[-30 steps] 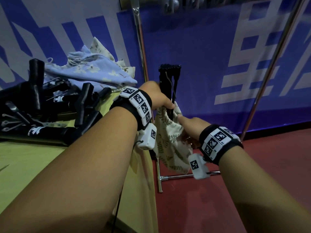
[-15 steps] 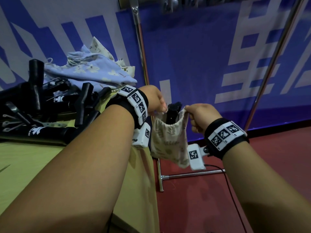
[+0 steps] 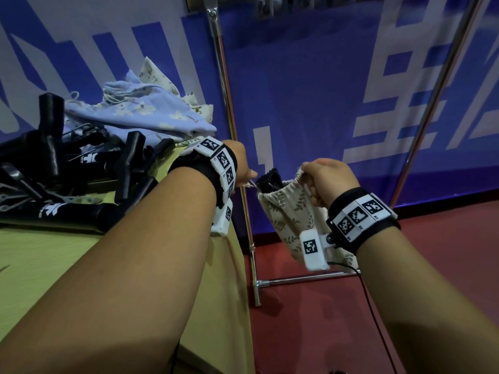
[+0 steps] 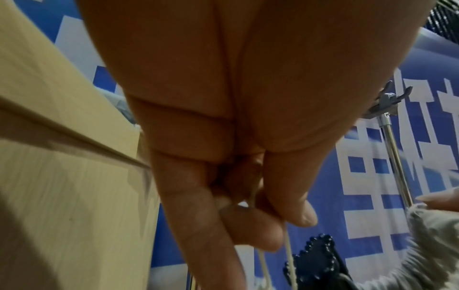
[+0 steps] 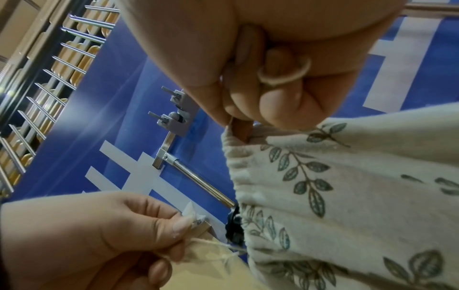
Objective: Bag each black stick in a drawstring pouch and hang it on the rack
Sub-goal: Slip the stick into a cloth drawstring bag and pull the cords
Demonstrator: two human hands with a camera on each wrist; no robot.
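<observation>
It looks like an indoor sports hall: a big blue banner with white characters [image 3: 351, 90] fills the background, a dark red floor [image 3: 310, 319] lies lower right, and rows of tan seats behind metal rails [image 5: 49, 68] appear upper left.

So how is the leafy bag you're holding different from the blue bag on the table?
The leafy pouch is cream with green leaves; the blue pouch is pale blue with light flowers. The leafy pouch hangs in the air, held by the left hand and right hand; the blue pouch lies crumpled and untouched. The leafy pouch has a black stick poking out; the blue one shows none. Both are cloth.
</observation>
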